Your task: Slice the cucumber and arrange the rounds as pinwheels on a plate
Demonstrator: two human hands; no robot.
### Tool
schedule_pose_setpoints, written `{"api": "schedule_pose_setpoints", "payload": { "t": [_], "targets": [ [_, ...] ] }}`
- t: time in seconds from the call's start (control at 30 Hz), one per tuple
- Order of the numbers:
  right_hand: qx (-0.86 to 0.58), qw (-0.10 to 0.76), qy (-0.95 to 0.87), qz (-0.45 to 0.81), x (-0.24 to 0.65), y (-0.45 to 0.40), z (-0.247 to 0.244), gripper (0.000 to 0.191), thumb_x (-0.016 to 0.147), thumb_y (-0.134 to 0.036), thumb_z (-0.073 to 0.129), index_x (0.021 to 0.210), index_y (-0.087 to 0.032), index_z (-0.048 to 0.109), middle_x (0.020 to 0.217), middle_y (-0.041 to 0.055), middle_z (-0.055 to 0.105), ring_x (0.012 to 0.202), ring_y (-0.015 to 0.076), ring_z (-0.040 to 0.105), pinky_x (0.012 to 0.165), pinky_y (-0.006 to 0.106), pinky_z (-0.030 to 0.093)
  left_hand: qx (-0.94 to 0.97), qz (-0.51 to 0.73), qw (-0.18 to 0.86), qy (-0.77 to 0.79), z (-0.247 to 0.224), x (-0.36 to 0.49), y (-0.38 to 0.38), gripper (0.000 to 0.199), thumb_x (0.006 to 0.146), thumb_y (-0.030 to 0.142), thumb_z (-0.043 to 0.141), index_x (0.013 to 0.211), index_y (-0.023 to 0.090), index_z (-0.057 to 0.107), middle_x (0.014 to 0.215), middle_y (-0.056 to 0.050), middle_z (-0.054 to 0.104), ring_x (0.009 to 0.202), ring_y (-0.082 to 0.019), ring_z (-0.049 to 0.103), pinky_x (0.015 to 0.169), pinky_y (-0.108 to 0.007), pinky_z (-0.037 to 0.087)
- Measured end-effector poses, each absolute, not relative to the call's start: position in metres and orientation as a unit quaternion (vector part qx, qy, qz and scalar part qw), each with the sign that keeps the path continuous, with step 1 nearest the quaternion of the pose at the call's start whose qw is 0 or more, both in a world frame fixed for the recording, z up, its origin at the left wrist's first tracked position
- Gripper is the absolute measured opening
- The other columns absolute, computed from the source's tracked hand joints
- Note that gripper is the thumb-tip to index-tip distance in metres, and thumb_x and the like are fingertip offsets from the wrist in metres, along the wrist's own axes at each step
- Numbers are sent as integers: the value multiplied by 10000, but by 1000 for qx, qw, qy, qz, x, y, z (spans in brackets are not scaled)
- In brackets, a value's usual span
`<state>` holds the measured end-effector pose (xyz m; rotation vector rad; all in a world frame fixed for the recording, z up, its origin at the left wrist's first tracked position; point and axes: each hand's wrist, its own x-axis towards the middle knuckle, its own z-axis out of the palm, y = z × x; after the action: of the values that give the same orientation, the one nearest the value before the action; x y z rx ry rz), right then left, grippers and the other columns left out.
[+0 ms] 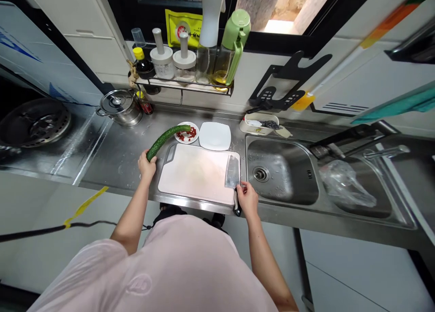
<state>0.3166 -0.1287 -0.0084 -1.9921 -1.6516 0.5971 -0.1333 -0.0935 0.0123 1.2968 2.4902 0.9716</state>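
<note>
1. The left hand [147, 165] had its grip closed around one end of a long green cucumber [166, 140], which arched over the far-left corner of the white cutting board [199, 174];
2. The right hand [247, 199] had its grip pressed around the black handle of a cleaver [232, 171], whose blade lay along the board's right edge;
3. Behind the board, the cucumber's tip reached over a small plate of chopped red chili [186, 133], just beside a square white plate [215, 136];
4. Right of the board, a steel sink [280, 169] was set into the tabletop [115, 156]; back and left of the board stood a lidded steel pot [120, 107];
</note>
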Motion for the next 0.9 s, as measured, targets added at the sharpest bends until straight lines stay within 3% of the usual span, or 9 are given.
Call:
{"api": "schedule_pose_setpoints", "payload": {
  "t": [0.27,0.9],
  "targets": [
    [-731,234,-605,209,312,-133,-6,414,817,-464,452,1023,-143,612,752,53,597,738,204,549,711,302,385,486,297,110,815,6,-109,-144,459,785,266,592,1232,184,526,1152,-106,615,1076,-265,547,970,-413,408],
    [-750,108,-612,227,301,-133,4,505,823,-349,555,1277,-136,494,1170,140,546,1002,230,532,827,302,388,507,190,138,829,4,-110,-182,448,792,243,576,1235,204,529,1160,-112,598,1126,-285,517,1004,-445,378]
  ]
}}
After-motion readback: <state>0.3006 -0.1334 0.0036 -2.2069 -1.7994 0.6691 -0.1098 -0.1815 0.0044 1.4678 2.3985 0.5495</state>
